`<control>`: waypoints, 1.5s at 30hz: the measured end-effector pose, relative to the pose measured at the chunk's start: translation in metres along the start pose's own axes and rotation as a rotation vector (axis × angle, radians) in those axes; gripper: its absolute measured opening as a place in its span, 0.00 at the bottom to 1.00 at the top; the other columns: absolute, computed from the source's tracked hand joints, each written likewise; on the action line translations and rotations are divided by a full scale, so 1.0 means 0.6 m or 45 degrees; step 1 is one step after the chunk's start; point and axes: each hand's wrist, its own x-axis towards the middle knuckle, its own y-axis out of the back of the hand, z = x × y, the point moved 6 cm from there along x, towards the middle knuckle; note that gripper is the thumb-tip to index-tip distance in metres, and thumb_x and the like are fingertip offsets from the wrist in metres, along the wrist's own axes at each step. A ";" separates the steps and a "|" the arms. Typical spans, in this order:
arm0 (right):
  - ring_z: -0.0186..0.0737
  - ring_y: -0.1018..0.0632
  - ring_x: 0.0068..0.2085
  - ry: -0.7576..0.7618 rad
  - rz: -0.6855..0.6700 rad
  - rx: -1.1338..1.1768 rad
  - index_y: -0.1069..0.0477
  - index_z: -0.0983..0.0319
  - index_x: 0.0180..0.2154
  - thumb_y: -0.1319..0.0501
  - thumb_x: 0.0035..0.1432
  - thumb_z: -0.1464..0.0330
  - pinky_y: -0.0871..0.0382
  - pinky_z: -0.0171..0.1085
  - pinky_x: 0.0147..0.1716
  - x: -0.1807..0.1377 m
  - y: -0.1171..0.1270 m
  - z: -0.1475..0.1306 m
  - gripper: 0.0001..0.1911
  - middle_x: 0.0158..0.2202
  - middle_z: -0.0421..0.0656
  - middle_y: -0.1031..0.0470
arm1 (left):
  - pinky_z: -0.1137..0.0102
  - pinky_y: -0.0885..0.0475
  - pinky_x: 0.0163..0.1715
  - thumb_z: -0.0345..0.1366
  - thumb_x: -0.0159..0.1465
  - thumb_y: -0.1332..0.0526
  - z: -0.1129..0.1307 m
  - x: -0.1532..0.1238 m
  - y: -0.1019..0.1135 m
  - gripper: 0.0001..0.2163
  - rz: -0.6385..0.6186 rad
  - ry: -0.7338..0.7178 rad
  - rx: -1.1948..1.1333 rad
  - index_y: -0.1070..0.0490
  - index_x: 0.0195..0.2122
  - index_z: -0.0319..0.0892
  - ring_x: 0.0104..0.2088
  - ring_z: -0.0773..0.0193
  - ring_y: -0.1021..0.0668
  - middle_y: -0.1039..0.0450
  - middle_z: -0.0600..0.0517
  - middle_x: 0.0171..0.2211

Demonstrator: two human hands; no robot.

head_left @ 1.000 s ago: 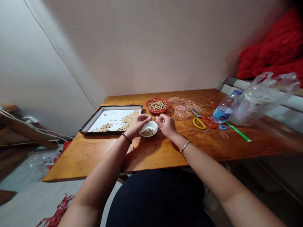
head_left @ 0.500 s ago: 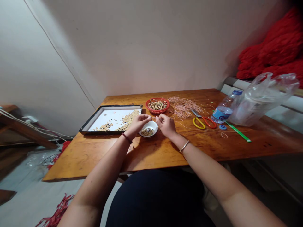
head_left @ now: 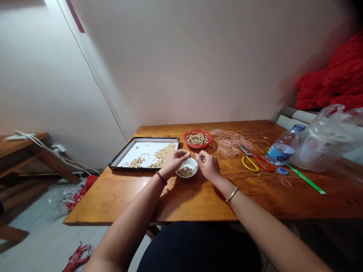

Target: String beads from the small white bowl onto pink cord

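Left hand (head_left: 177,161) and right hand (head_left: 208,165) pinch a thin pale cord (head_left: 193,154), long axis left-right, near the far rim of the round white bowl (head_left: 194,165). Right of the bowl, the clear plastic bottle (head_left: 288,144) bears illegible lettering.

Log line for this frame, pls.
left hand: pinched; right hand: pinched; grip contents: too small to tell; near: round white bowl of tan and dark beads; beyond: round red plastic basket
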 end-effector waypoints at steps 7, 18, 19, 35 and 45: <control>0.31 0.37 0.21 -0.006 -0.033 0.114 0.42 0.60 0.22 0.49 0.61 0.58 0.48 0.32 0.24 0.000 -0.004 0.000 0.19 0.19 0.37 0.36 | 0.73 0.33 0.32 0.48 0.49 0.32 0.006 -0.005 0.002 0.19 -0.013 -0.041 0.016 0.28 0.32 0.36 0.30 0.67 0.26 0.26 0.50 0.29; 0.31 0.40 0.21 -0.104 -0.047 0.152 0.43 0.61 0.19 0.48 0.58 0.55 0.49 0.32 0.22 0.006 -0.015 0.023 0.21 0.17 0.35 0.42 | 0.70 0.32 0.35 0.44 0.59 0.40 0.028 -0.011 0.010 0.13 0.057 -0.282 0.642 0.27 0.34 0.38 0.34 0.63 0.26 0.25 0.48 0.33; 0.31 0.40 0.21 -0.114 -0.041 0.131 0.43 0.61 0.19 0.48 0.58 0.55 0.49 0.32 0.22 0.006 -0.014 0.024 0.22 0.17 0.35 0.42 | 0.70 0.33 0.34 0.43 0.60 0.40 0.029 -0.012 0.011 0.12 0.071 -0.304 0.715 0.27 0.34 0.39 0.34 0.63 0.26 0.25 0.48 0.33; 0.32 0.37 0.21 -0.184 -0.069 0.081 0.39 0.61 0.19 0.45 0.56 0.53 0.48 0.32 0.22 0.005 -0.019 0.036 0.22 0.17 0.37 0.36 | 0.70 0.32 0.35 0.38 0.58 0.38 0.010 -0.002 0.023 0.09 0.041 -0.288 0.625 0.29 0.37 0.39 0.35 0.63 0.25 0.25 0.47 0.36; 0.32 0.36 0.20 -0.122 -0.046 0.003 0.41 0.60 0.19 0.45 0.56 0.53 0.49 0.32 0.21 0.001 -0.013 0.026 0.21 0.17 0.37 0.35 | 0.69 0.31 0.37 0.42 0.56 0.37 0.005 0.002 0.022 0.13 0.017 -0.233 0.487 0.30 0.37 0.38 0.35 0.64 0.25 0.26 0.47 0.36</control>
